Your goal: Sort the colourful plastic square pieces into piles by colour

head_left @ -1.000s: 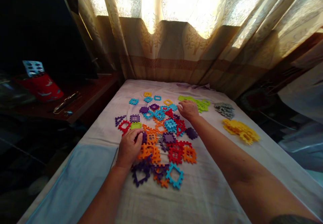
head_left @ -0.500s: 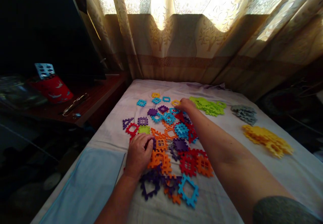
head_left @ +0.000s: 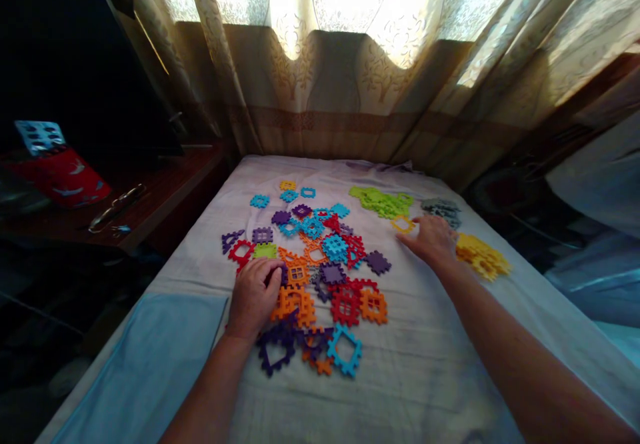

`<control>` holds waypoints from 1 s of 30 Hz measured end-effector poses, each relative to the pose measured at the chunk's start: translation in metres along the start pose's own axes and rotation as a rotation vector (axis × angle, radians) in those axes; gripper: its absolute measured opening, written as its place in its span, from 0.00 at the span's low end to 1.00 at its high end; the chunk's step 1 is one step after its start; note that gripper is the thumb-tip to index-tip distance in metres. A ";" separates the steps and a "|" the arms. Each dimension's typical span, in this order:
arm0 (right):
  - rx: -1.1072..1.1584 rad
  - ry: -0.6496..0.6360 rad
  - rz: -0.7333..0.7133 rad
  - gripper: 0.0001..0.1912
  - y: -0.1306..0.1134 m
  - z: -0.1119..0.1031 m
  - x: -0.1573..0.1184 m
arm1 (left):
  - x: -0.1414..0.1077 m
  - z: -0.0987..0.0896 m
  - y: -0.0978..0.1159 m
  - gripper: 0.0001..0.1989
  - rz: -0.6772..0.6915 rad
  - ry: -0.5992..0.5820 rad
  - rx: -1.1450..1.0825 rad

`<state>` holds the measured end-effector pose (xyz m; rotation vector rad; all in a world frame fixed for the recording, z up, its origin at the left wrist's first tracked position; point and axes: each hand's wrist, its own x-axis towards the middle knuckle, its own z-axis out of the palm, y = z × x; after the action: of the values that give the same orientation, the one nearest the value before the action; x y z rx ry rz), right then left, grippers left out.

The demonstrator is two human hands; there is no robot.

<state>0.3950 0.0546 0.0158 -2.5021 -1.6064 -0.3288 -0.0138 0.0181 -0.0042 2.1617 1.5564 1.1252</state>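
My right hand point(head_left: 431, 237) pinches a yellow frame-shaped piece point(head_left: 403, 224) between the green pile point(head_left: 381, 202) and the yellow pile point(head_left: 483, 256). Curled at the left edge of the mixed pieces, my left hand point(head_left: 254, 296) touches a dark purple piece point(head_left: 284, 274), mostly hidden by its fingers. Orange pieces point(head_left: 295, 304), red pieces point(head_left: 346, 305), blue pieces point(head_left: 335, 247) and purple pieces point(head_left: 333, 273) lie loosely mixed in the middle. A blue frame piece point(head_left: 345, 351) lies nearest the front. The grey pile point(head_left: 441, 211) sits behind my right hand.
The pieces lie on a white sheet point(head_left: 410, 371), with a light blue cloth point(head_left: 145, 364) at the left. A wooden desk point(head_left: 165, 197) holds a red cup point(head_left: 67, 177) and eyeglasses point(head_left: 117, 207). Curtains point(head_left: 330, 84) hang behind.
My right hand has carried the yellow frame piece rightward, from the back of the mixed pieces towards the yellow pile. The view has shifted right. My left hand remains by the same pieces.
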 end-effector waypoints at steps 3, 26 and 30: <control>-0.092 0.023 0.038 0.26 0.045 -0.006 -0.016 | 0.001 0.000 0.000 0.12 0.003 -0.009 0.015; 0.152 -0.053 -0.512 0.26 -0.196 -0.027 0.043 | 0.000 0.001 0.000 0.10 -0.021 0.065 -0.104; 0.221 -0.140 -0.511 0.24 -0.264 -0.012 0.063 | -0.002 0.000 0.005 0.09 -0.027 0.076 -0.114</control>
<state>0.1790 0.2160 0.0463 -1.9661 -2.1917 -0.0235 -0.0106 0.0143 -0.0015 2.0411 1.5084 1.2685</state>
